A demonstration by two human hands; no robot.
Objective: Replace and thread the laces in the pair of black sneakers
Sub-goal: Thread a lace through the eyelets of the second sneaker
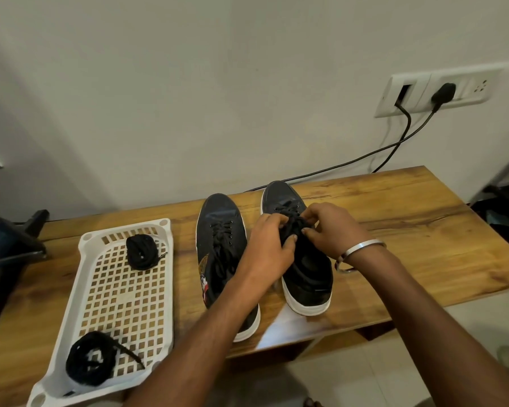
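Here both hands [294, 236] pinch the right sneaker's lace [291, 227].

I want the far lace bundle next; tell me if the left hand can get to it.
Probably yes: the far lace bundle lies uncovered in the white tray, but the left hand must first release the right sneaker's laces.

Both hands [269, 245] [329, 232] pinch laces [291, 227] on right sneaker [303, 259]

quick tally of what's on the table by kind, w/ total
Black sneakers: 2, left one, right one
Coiled black lace bundles: 2, far, near, both in the tray
White perforated tray: 1
Total: 5
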